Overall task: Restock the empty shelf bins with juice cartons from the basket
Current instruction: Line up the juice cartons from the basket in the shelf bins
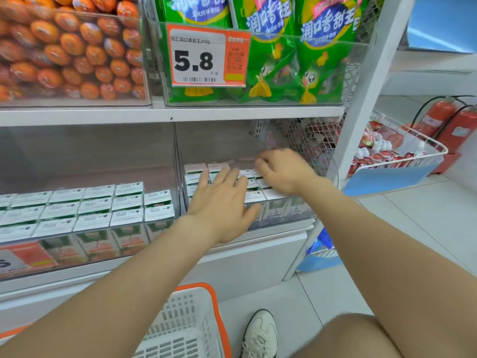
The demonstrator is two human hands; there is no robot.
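Left hand [222, 202] flat on cartons [254, 196]; right hand [281, 169] curled

I read a price tag [206, 58] on the front of the upper clear bin [158, 73]: "双汇润口香甜王240g" on top, a bold "5.8" below, plus a QR code and a barcode. The green packets [273, 34] behind it carry "润口香甜王" in large characters. Lower down, the left-bin juice cartons [134, 240] show an orange "08" on their fronts, and the right-bin juice cartons [276, 212] show a "6". A second price tag [23, 259] at lower left shows part of a "5". The carton-top print is too small to read.
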